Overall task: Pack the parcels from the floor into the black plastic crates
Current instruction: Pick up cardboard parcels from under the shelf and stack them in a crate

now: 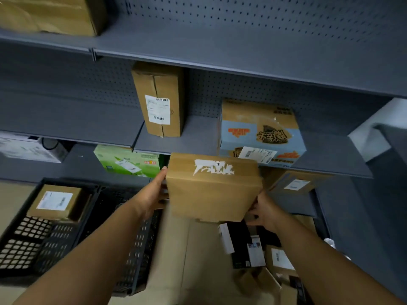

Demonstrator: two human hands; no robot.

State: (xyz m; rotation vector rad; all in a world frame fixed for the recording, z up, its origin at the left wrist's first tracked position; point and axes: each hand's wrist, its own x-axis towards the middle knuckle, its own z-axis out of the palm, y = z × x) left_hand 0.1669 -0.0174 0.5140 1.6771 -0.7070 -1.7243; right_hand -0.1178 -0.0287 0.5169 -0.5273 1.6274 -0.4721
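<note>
I hold a brown cardboard parcel (211, 186) with a torn white label in the air, in the middle of the view. My left hand (154, 192) grips its left side and my right hand (264, 211) grips its lower right corner. Below to the left stand two black plastic crates. The left crate (24, 249) holds one brown parcel (55, 201) with a white label. The right crate (136, 256) shows a bare perforated wall. More parcels (273, 260) lie heaped on the floor at the lower right.
Grey metal shelving (198, 49) fills the wall ahead. It carries an upright brown box (159, 100), a blue printed carton (262, 133), a green carton (127, 161) and a white box (26, 148). Another labelled box (295, 183) sits low at right.
</note>
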